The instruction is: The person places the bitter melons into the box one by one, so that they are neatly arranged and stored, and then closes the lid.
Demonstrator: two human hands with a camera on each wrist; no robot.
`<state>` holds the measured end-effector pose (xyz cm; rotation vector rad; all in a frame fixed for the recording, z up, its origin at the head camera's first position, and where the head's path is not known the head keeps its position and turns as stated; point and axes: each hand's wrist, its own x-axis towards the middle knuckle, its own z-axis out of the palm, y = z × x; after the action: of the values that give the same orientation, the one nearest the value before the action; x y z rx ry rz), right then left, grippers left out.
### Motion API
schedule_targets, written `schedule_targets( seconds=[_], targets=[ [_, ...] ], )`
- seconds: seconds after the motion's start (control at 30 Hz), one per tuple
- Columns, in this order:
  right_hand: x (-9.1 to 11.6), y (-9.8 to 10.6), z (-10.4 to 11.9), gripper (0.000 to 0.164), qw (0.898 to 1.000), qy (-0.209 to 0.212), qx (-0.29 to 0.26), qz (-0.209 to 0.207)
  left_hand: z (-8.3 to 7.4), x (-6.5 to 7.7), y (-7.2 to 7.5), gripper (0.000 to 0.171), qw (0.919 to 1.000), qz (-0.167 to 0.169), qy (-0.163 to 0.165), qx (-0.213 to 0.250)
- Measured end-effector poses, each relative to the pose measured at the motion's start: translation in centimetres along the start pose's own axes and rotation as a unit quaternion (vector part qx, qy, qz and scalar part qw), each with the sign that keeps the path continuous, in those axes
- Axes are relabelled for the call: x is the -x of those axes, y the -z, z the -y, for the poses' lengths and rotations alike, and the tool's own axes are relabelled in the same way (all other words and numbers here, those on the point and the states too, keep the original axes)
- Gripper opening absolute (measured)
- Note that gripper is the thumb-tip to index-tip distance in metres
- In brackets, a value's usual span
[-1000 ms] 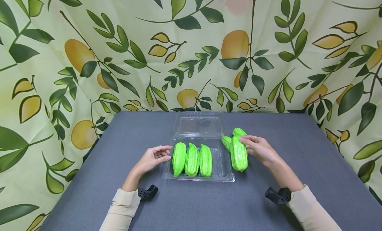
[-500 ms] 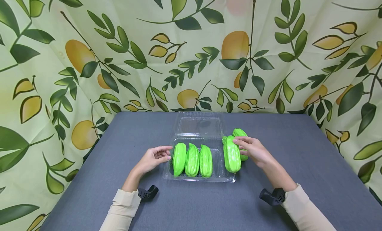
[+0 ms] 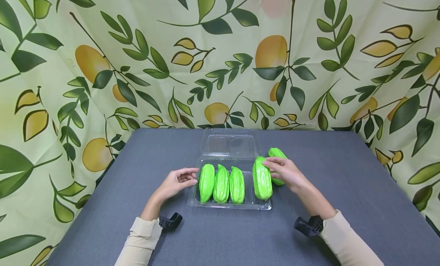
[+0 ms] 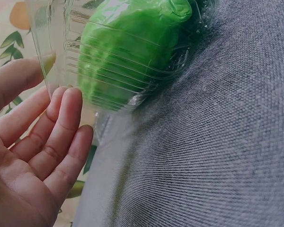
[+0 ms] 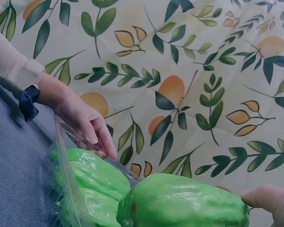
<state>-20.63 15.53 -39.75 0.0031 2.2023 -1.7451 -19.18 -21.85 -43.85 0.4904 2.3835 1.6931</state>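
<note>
A clear plastic clamshell container (image 3: 230, 206) lies with its lid folded back. Three green bitter melons (image 3: 221, 184) stand side by side in its left part. My right hand (image 3: 287, 172) grips a further bitter melon (image 3: 262, 179) by its upper right side, over the container's right end. In the right wrist view this held bitter melon (image 5: 180, 203) fills the lower middle, with the thumb at its end. At the container's left rim is my left hand (image 3: 180, 180), loosely extended. The left wrist view shows its fingers (image 4: 68, 113) beside the clear wall, touching it.
Another bitter melon (image 3: 277, 154) lies on the grey tabletop (image 3: 337, 155) to the right of the container, partly behind the right hand. The clear lid (image 3: 229, 142) lies flat at the back. A leaf-patterned cloth (image 3: 220, 60) hangs behind the table.
My right hand has carried the held bitter melon leftward, from beside the container to over its right end. My left hand and the three bitter melons inside have stayed put.
</note>
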Motion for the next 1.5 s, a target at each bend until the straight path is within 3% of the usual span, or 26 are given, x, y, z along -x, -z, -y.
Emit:
schedule_targets(
  seconds=[0.63, 1.13, 1.5],
  targets=[
    [-0.5, -1.6, 0.3, 0.058, 1.0, 0.015, 0.005, -0.001, -0.1, 0.0, 0.0, 0.044, 1.0, 0.003, 0.0, -0.003],
    [-0.4, -2.4, 0.2, 0.057, 0.997, 0.053, 0.064, -0.001, 0.0, 0.0, 0.0, 0.044, 1.0, -0.002, 0.005, -0.005],
    [-0.2, -2.9, 0.3, 0.051, 0.987, 0.1, 0.122, -0.021, 0.1, 0.0, 0.1, 0.044, 0.9999, 0.001, -0.012, -0.005]
  ],
)
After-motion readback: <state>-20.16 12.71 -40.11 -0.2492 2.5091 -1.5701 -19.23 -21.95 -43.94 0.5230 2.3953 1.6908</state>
